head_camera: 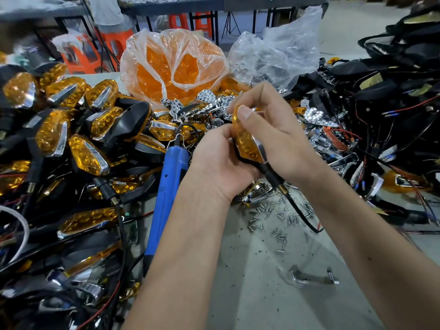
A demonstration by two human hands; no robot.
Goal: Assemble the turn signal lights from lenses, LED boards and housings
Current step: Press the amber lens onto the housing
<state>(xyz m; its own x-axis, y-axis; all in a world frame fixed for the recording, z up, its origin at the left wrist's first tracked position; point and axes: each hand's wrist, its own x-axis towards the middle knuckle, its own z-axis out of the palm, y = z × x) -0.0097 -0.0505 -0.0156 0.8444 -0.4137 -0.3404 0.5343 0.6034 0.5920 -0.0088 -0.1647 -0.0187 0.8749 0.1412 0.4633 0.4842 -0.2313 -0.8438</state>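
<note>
Both hands hold one turn signal light (247, 144) over the table's middle: amber lens facing me, chrome trim on its right, black stem and wire hanging below. My left hand (219, 160) grips its left side and underside. My right hand (269, 129) grips it from the right, thumb pressed on the lens's top end. A heap of finished amber lights (78, 129) fills the left. A clear bag of amber lenses (171, 65) stands behind. Chrome reflectors (204, 103) lie beyond my hands. Black housings with wires (390, 96) pile up at the right.
A blue electric screwdriver (166, 186) lies beside my left forearm. Several small screws (281, 215) are scattered on the grey table under my right wrist. A loose chrome trim piece (312, 278) lies nearer me. An empty clear bag (276, 55) sits behind, orange stools (114, 48) further back.
</note>
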